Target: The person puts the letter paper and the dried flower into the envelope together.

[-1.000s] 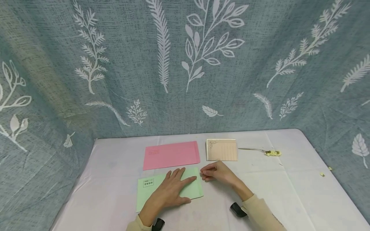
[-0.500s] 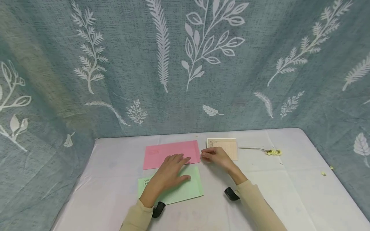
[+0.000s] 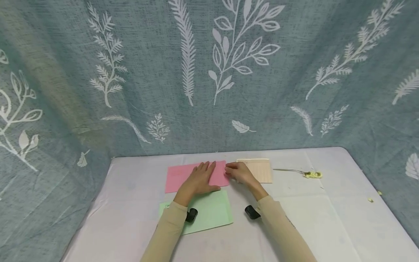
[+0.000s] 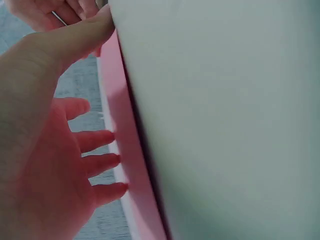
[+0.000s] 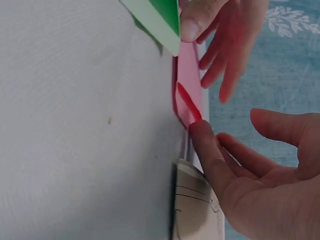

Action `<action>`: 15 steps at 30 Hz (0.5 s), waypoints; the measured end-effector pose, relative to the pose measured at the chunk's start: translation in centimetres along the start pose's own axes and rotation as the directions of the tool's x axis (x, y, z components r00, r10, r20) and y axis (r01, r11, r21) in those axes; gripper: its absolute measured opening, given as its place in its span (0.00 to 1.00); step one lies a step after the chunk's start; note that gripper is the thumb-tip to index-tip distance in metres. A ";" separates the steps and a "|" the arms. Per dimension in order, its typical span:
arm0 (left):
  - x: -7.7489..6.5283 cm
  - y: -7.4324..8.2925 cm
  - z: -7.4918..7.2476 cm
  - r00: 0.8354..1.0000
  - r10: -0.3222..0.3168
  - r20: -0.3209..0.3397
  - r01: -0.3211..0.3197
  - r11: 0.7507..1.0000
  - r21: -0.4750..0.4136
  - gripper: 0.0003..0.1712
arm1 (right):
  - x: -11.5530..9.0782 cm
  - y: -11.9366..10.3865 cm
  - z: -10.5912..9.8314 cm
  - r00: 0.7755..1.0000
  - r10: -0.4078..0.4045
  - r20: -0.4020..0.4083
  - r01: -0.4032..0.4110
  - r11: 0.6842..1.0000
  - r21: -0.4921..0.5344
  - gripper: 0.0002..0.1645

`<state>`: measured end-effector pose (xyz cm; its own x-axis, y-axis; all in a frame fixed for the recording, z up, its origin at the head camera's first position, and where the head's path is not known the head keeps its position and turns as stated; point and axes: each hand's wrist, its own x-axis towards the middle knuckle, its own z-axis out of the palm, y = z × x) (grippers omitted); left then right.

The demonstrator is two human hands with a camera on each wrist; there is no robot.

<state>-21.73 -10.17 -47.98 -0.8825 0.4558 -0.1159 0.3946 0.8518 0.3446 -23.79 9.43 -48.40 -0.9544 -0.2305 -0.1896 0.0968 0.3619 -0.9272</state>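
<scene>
A pink envelope [image 3: 176, 176] lies flat toward the back of the table, its flap [image 5: 189, 102] at the right end, slightly lifted in the right wrist view. My left hand [image 3: 199, 181] rests on the envelope with fingers spread and straight. My right hand [image 3: 243, 174] is at that right end; an index fingertip [image 5: 200, 129] touches the flap's edge, while the thumb stands apart. Nearer to me lies a light green envelope [image 3: 214, 209], partly under my left forearm; its end stands a little open in the right wrist view.
A stack of lined beige cards [image 3: 260, 171] sits just right of the pink envelope, partly behind my right hand. Beyond it is a thin stem [image 3: 288, 170] with a yellow clump [image 3: 313, 175] at its end. Small yellow bits [image 3: 370, 200] lie near the table's right edge.
Both hands have moved away from me, from the green envelope to the pink one. The left hand has come down onto the pink envelope, and the right hand has reached its flap end.
</scene>
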 end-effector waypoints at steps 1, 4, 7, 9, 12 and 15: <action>0.2 -0.2 0.1 1.000 -0.015 0.015 0.015 1.000 0.000 0.56 | 0.2 0.1 0.1 1.000 0.004 0.009 -0.004 1.000 0.006 0.21; 0.6 -0.8 0.4 0.999 -0.026 0.030 0.026 1.000 0.000 0.58 | 0.6 0.3 0.3 0.999 0.025 0.034 -0.027 0.998 0.054 0.22; 0.9 -0.9 0.4 1.000 0.002 0.026 -0.001 1.000 -0.016 0.58 | 0.8 0.4 0.3 0.998 0.020 0.066 -0.026 0.995 0.094 0.22; 1.1 -0.9 0.3 0.999 0.029 0.017 -0.029 0.999 -0.023 0.58 | 0.8 0.4 0.2 0.996 0.010 0.088 -0.020 0.993 0.114 0.22; 1.3 -0.7 0.0 0.998 0.061 0.007 -0.061 0.998 -0.022 0.57 | 0.8 0.3 0.1 0.994 0.005 0.109 -0.019 0.992 0.126 0.22; 1.6 -0.5 -0.1 0.997 0.074 0.010 -0.074 0.997 0.006 0.56 | 0.7 0.4 0.2 0.992 0.010 0.122 -0.028 0.990 0.141 0.21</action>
<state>-23.37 -9.92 -48.19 -0.8483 0.5202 -0.0993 0.4605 0.8172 0.3467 -24.40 9.23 -48.94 -0.9118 -0.3353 -0.2371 0.1618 0.2372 -0.9579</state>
